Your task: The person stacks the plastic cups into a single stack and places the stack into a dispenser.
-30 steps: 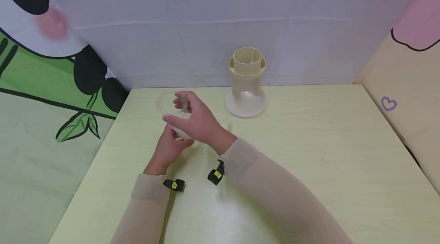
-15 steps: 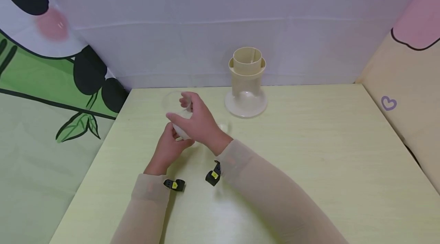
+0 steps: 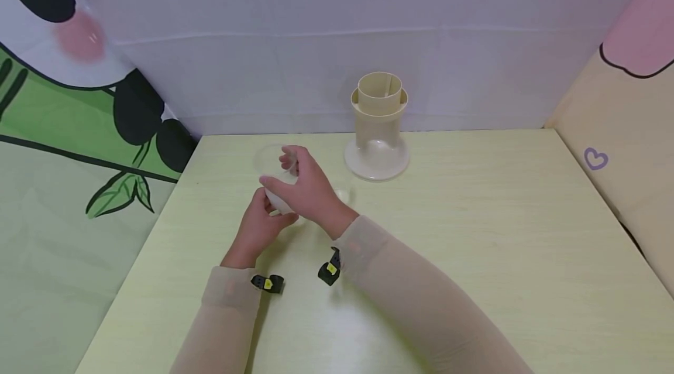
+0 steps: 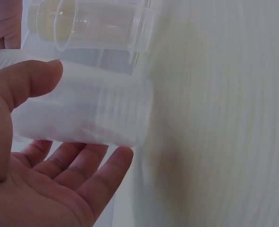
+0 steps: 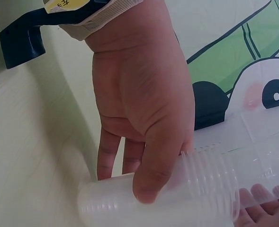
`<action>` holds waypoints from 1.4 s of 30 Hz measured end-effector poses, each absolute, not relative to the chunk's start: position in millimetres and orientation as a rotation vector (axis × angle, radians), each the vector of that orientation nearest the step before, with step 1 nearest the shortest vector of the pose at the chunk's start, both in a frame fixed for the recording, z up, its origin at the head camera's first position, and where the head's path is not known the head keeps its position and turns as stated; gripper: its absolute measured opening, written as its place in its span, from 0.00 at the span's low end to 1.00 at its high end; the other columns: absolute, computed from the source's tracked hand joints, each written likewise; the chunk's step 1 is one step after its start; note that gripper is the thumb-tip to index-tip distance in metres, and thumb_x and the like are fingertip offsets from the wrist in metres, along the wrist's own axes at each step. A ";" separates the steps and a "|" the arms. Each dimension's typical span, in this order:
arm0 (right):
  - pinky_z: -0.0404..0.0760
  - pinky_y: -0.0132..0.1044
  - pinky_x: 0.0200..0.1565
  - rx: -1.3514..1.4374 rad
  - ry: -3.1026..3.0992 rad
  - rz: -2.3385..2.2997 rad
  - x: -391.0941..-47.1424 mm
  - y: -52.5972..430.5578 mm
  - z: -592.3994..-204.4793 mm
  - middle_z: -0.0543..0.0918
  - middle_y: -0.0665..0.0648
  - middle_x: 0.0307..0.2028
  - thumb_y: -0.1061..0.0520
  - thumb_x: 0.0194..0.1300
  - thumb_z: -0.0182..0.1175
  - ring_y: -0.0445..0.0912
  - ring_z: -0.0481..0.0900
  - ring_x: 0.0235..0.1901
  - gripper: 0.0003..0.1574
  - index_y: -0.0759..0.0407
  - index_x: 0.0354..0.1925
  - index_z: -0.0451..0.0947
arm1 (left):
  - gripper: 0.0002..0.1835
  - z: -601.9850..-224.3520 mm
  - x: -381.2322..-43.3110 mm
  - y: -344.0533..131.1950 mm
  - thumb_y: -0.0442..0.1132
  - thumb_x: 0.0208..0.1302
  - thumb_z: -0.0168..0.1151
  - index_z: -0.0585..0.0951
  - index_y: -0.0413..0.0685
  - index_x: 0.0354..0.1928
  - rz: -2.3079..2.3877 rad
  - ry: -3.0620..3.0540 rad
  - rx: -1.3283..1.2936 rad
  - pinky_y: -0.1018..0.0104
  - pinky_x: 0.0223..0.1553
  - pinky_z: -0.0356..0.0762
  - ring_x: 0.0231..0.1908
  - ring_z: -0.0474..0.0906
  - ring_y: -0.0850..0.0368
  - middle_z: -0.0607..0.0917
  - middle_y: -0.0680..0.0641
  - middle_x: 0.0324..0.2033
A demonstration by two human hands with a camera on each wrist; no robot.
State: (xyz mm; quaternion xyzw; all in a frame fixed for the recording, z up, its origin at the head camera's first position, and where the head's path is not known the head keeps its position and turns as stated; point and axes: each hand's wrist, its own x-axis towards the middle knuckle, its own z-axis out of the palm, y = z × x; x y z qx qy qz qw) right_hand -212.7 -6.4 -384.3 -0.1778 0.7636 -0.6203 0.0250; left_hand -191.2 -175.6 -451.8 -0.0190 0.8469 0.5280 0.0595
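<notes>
My left hand (image 3: 258, 230) grips the lower part of a stack of translucent plastic cups (image 4: 92, 104), thumb on the near side and fingers behind. Ribbed nested rims show on the stack (image 5: 118, 205) in the right wrist view. A clear plastic cup (image 5: 267, 158) sticks out of the stack's mouth end. Around this cup curl the fingers and thumb of my right hand (image 3: 310, 187), above the left. In the head view its round rim (image 3: 256, 160) shows left of the right fingertips. Another clear plastic cup (image 4: 94, 26) stands on the table, mostly behind my right wrist in the head view.
A beige tubular holder (image 3: 380, 128) with a narrower tube inside its top stands on a round white base (image 3: 376, 166) near the table's back edge. Printed cloth walls (image 3: 326, 58) close in the back and sides of the pale wooden table (image 3: 500, 216).
My right hand has shifted slightly right, then slightly down, with the cup's rim moving along. The left hand stays in nearly the same place. The holder has not moved.
</notes>
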 end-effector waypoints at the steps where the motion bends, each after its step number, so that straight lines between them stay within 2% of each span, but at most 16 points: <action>1: 0.73 0.43 0.62 -0.547 2.362 -1.920 -212.9 -5.9 -384.7 0.77 0.48 0.62 0.40 0.67 0.69 0.44 0.72 0.63 0.46 0.50 0.75 0.62 | 0.43 -451.9 -191.2 -175.6 0.44 0.65 0.73 0.58 0.45 0.74 1.599 2.564 -0.062 0.44 0.62 0.74 0.69 0.69 0.43 0.72 0.43 0.70; 7: 0.73 0.44 0.63 -0.544 2.375 -1.910 -215.0 -3.9 -388.3 0.77 0.48 0.62 0.39 0.67 0.69 0.45 0.72 0.64 0.47 0.51 0.75 0.62 | 0.43 -452.2 -191.7 -175.3 0.45 0.64 0.74 0.59 0.46 0.73 1.588 2.560 -0.084 0.44 0.62 0.73 0.68 0.69 0.44 0.73 0.44 0.69; 14: 0.75 0.47 0.61 -0.532 2.378 -1.895 -215.3 -2.8 -390.2 0.76 0.53 0.65 0.40 0.66 0.70 0.47 0.72 0.64 0.47 0.51 0.75 0.62 | 0.45 -454.5 -192.5 -175.9 0.45 0.64 0.74 0.57 0.48 0.75 1.599 2.559 -0.072 0.45 0.61 0.74 0.68 0.69 0.44 0.72 0.45 0.70; 19: 0.74 0.47 0.62 -0.505 2.362 -1.849 -214.3 -3.1 -391.9 0.74 0.49 0.68 0.44 0.66 0.71 0.46 0.69 0.67 0.47 0.51 0.75 0.61 | 0.48 -455.2 -191.1 -176.1 0.45 0.64 0.74 0.54 0.50 0.78 1.629 2.546 -0.032 0.45 0.61 0.75 0.69 0.68 0.43 0.69 0.47 0.73; 30: 0.73 0.45 0.63 -0.470 2.381 -1.799 -213.3 -3.3 -395.0 0.74 0.51 0.69 0.46 0.66 0.71 0.47 0.69 0.67 0.48 0.52 0.75 0.59 | 0.46 -456.0 -191.4 -176.3 0.45 0.65 0.73 0.56 0.46 0.77 1.629 2.540 -0.041 0.44 0.62 0.74 0.70 0.67 0.43 0.70 0.46 0.72; 42: 0.70 0.44 0.66 -0.521 2.433 -1.686 -217.0 2.1 -396.6 0.70 0.53 0.73 0.47 0.64 0.72 0.46 0.66 0.71 0.52 0.55 0.77 0.57 | 0.43 -455.7 -194.1 -175.6 0.43 0.65 0.73 0.58 0.49 0.75 1.618 2.555 -0.029 0.44 0.61 0.74 0.70 0.67 0.45 0.71 0.47 0.72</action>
